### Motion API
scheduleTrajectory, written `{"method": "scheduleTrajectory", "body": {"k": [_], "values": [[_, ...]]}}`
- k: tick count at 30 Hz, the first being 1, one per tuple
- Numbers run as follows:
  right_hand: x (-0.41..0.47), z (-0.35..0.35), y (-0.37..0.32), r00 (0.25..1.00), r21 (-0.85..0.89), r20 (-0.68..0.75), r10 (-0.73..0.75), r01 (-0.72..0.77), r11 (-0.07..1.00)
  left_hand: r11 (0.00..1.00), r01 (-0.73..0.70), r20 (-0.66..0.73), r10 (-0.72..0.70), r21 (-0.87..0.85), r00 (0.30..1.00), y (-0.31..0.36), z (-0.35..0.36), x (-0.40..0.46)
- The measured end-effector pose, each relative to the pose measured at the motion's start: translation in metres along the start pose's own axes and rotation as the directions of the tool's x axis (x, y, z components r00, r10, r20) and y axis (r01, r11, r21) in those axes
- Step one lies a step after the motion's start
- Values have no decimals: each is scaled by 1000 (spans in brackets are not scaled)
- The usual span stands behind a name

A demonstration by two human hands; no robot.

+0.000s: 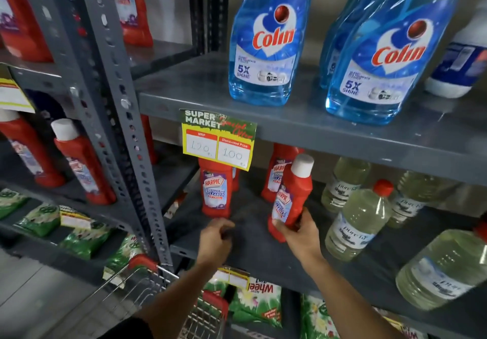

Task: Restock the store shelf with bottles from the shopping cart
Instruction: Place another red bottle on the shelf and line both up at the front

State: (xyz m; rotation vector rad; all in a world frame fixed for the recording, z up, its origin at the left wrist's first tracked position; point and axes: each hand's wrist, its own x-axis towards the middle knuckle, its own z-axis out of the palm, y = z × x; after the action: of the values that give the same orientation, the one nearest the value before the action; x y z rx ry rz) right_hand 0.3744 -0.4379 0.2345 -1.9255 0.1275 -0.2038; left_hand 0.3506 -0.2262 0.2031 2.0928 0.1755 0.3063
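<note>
A person's right hand (300, 229) grips a tilted red Harpic bottle (291, 196) over the grey middle shelf (253, 236), between standing Harpic bottles (216, 189) left and pale liquid bottles (358, 220) right, while the left hand (214, 238) hangs loosely curled and empty near the shelf edge.

Even indoor light, blurred fisheye-bent edges.
</note>
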Motion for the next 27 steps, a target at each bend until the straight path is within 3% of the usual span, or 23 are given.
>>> {"method": "scheduleTrajectory", "body": {"k": [6, 9, 12, 14, 19, 27], "values": [[-4, 13, 18, 998, -4, 33, 54, -54, 999, 1000, 12, -164, -16, -24, 986, -31, -32, 7], [2, 17, 21, 998, -27, 26, 58, -58, 998, 992, 106, -111, -113, -68, 987, -29, -33, 22], [5, 19, 22, 999, -99, 7, 44, -43, 994, 966, 243, 110, -233, -93, 966, -19, -36, 43], [10, 19, 22, 999, -137, 1, 47, -46, 989, 949, 312, 180, -298, -53, 937, -14, -39, 58], [25, 13, 30, 990, -177, 48, 130, -120, 977, 929, 363, 178, -370, 70, 912, -11, -43, 84], [35, 6, 25, 928, -101, 306, 213, -191, 976, 942, 325, 60, -330, 78, 942, 0, -40, 82]]}}
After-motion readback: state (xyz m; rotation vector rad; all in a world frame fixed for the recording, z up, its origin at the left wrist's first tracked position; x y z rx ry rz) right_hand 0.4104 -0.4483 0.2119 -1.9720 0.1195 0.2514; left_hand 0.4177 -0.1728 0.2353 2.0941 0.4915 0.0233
